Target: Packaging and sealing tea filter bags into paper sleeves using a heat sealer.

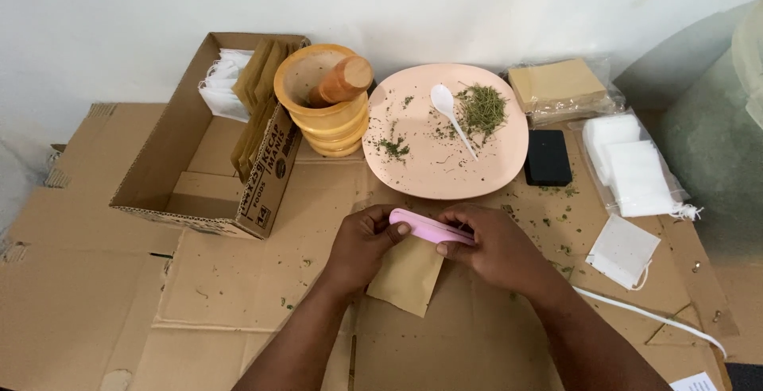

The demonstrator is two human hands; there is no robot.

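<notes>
Both hands meet low in the middle of the cardboard-covered worktop [238, 296], closed on the same thing: the left hand [362, 244] pinches one end of a slim pink clamp-like tool [429, 227] between thumb and fingers, and the right hand [497, 249] presses on its other end. The tool lies across the top edge of a small brown paper pouch [407, 276], which hangs below it toward the person, so the grip from both ends seems meant to keep the pouch mouth flat and shut along its whole width. A white cord [652, 318] trails away from near the right wrist, though I cannot tell where it joins. Just beyond the hands sits a pink plate [493, 164] with a heap of dried green herb [482, 109] and a white spoon [447, 105], close enough to scoop from without stretching. A stacked wooden mortar with its pestle [326, 97] stands to the left of the plate, touching an open cardboard box [199, 152] of more brown pouches. To the right lie a black block [548, 157], bagged white sachets [632, 164] and a loose white sachet [624, 249].
</notes>
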